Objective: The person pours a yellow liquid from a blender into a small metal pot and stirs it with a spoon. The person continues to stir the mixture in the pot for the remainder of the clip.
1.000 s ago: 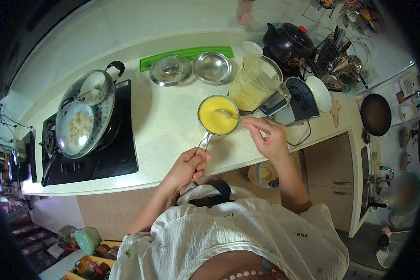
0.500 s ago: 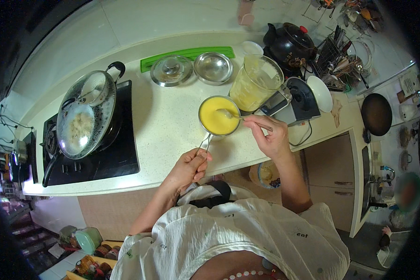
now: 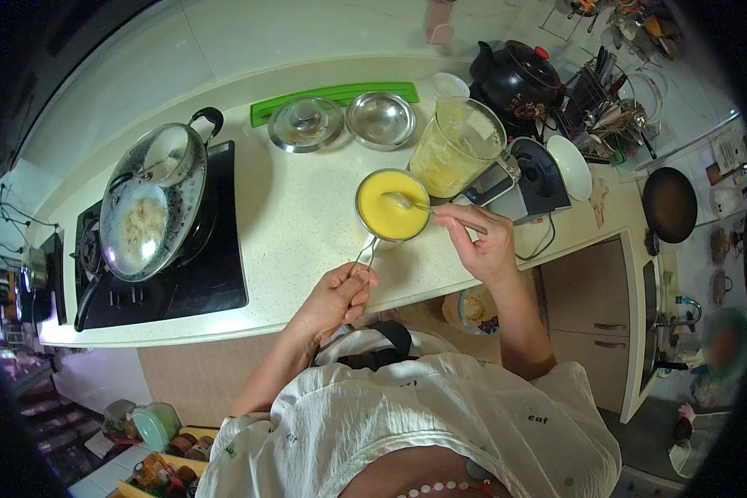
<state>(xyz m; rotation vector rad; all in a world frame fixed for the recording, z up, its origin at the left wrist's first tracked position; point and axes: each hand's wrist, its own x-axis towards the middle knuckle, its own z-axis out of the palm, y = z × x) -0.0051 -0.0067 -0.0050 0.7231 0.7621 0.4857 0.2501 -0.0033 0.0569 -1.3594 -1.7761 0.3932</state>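
A small metal saucepan full of smooth yellow liquid is at the counter's middle. Closed round its wire-like handle is my left hand, near the front edge. My right hand pinches a metal spoon, whose bowl dips into the yellow liquid from the right. Just behind the pan's right side stands a clear blender jug, its walls coated with yellow residue. Beside the jug is the dark-topped blender base. A glass lid and an empty steel bowl lie farther back.
At left a covered wok sits on the black hob. A green strip runs along the back. A dark kettle, a white bowl and a utensil rack crowd the right corner. A bin stands below the counter.
The spoon's bowl has shifted very slightly to the left and up within the yellow liquid. Both hands keep their grips and nearly the same places.
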